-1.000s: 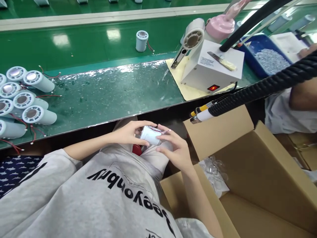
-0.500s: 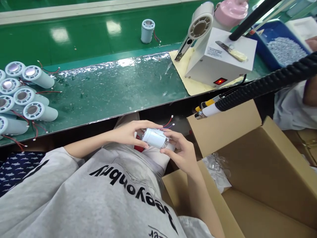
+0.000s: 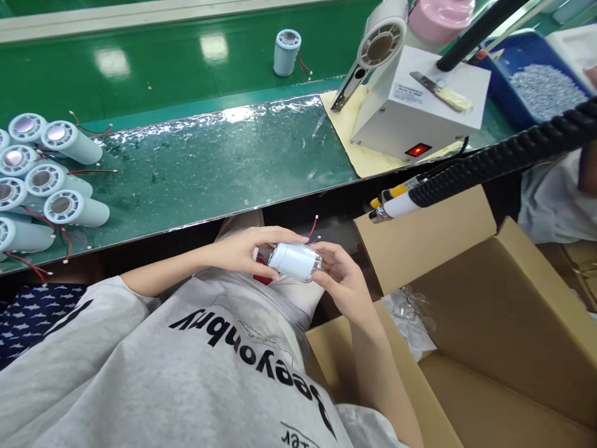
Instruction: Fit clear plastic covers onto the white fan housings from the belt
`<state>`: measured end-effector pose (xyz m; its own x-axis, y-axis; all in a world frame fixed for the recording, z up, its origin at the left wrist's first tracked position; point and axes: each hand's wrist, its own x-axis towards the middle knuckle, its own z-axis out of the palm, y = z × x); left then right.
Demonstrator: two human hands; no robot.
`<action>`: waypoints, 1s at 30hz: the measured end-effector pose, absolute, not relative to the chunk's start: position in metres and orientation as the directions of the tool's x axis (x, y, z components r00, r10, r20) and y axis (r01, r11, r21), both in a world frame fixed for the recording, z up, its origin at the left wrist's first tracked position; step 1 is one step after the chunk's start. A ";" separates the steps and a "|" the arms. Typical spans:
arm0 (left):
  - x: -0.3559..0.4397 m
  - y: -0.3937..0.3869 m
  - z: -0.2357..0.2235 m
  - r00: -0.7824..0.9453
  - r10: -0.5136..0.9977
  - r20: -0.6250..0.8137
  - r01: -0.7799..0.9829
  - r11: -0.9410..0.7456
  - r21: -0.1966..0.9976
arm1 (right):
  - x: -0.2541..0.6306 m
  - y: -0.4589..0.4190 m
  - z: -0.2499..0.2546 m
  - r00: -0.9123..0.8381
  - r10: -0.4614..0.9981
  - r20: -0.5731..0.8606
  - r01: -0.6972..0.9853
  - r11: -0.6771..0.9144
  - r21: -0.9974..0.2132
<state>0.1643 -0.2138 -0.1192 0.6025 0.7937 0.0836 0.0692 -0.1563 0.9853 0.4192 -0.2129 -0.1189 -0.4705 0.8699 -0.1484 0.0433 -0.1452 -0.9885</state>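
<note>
Over my lap, both hands hold a light-blue cylindrical battery pack [image 3: 293, 261] lying nearly sideways. My left hand [image 3: 245, 252] grips its left end, thumb below and fingers above. Around the right end, which looks wrapped in clear film, curl the thumb and fingers of my right hand [image 3: 345, 280]. Thin red and dark wires [image 3: 316, 227] with small white plugs stick up behind the pack. Something red [image 3: 262, 270] shows beneath my left hand, too covered to make out.
Several similar packs [image 3: 77, 208] lie at the bench's left; another stands upright [image 3: 286, 55] on the green surface [image 3: 163, 68]. To the right are a white box-shaped device [image 3: 420, 118] with a knife [image 3: 441, 92] on top, a black ribbed hose [image 3: 504, 149], a blue tray [image 3: 508, 93] and an open carton [image 3: 504, 311].
My right hand has shifted slightly at the pack's right end, and the pack has turned a little in my hands. Its wires now show less. The upright pack on the green surface appears slightly farther right.
</note>
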 end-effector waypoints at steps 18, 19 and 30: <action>0.164 -0.216 -0.120 0.618 0.777 0.123 0.061 -0.203 0.977 | 0.410 -0.214 -0.130 -0.510 0.761 -0.400 -0.005 -0.468 -0.884; 0.164 -0.216 -0.119 0.617 0.776 0.129 0.059 -0.209 0.976 | 0.409 -0.214 -0.130 -0.509 0.757 -0.410 -0.003 -0.478 -0.879; 0.166 -0.218 -0.120 0.610 0.777 0.154 0.031 -0.217 0.976 | 0.400 -0.216 -0.121 -0.566 0.617 -0.547 0.005 -0.660 -0.751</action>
<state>0.1661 -0.2180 -0.1200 0.6099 0.7774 0.1538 0.0309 -0.2173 0.9756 0.3997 -0.2164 -0.1210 -0.5657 0.6172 -0.5468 0.0053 -0.6603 -0.7509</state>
